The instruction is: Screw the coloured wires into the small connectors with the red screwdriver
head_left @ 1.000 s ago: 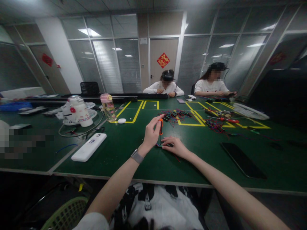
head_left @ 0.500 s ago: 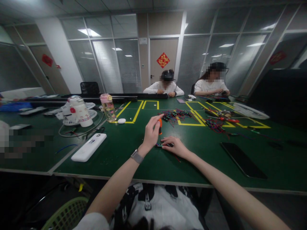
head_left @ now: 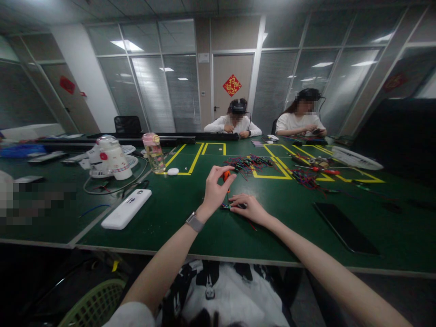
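My left hand (head_left: pixel 215 184) is closed around the orange and black handle of a screwdriver (head_left: pixel 226 176), which stands upright with its thin shaft pointing down. Under the tip lies a small green circuit board (head_left: pixel 225 206) on the green table. The fingers of my right hand (head_left: pixel 250 209) press on the board's right end and pin it down. Red wires (head_left: pixel 252 225) trail from beneath that hand. Whether the tip sits in a screw is too small to tell. A heap of wired boards (head_left: pixel 250 163) lies just beyond my hands.
A white power bank (head_left: pixel 126 210) lies left, a black phone (head_left: pixel 345 228) right. A clear bottle (head_left: pixel 154 153) and a white jug (head_left: pixel 115 159) stand at back left. More wired boards (head_left: pixel 306 177) lie right of the heap. Two people sit across the table.
My left thumb and fingers have shifted on the screwdriver handle, from stretched out to curled over its top. The right hand and the circuit board have stayed in place.
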Motion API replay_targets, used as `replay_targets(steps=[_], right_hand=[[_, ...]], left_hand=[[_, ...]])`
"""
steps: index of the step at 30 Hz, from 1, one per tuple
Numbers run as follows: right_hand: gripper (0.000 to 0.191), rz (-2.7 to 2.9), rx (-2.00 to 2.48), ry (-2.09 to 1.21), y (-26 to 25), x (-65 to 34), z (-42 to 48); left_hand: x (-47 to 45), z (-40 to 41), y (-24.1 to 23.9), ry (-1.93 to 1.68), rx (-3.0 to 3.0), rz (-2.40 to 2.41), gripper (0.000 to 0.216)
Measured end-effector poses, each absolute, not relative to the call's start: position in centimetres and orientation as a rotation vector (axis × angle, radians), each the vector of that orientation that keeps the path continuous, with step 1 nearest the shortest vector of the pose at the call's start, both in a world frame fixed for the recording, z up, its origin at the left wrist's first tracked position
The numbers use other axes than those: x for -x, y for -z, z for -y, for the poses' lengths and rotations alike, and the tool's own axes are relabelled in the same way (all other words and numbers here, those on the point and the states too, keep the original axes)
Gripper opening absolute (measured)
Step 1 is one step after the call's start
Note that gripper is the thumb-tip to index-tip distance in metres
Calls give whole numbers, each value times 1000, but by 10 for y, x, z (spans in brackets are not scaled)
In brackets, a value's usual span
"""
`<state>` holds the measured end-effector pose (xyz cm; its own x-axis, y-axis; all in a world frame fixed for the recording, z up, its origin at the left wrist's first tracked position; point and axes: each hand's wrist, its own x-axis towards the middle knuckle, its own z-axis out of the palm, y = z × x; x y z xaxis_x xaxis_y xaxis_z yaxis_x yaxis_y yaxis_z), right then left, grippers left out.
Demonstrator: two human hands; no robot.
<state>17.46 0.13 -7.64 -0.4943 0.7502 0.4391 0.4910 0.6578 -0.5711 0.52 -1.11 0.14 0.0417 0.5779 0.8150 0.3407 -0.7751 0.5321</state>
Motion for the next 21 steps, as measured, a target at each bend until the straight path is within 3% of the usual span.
replay_targets(steps=[6, 16, 21], right_hand=[[12, 2198, 956, -497, 76, -175, -1], [13, 2192, 948, -494, 75, -175, -1], [14, 2192, 959, -498, 76, -175, -1]], left_hand=[[-6, 11, -1, -1719, -2097, -803, 34], [-6, 14, -3, -1833, -2157, -962, 18], [-6, 13, -2, -1781, -2122, -880, 26]])
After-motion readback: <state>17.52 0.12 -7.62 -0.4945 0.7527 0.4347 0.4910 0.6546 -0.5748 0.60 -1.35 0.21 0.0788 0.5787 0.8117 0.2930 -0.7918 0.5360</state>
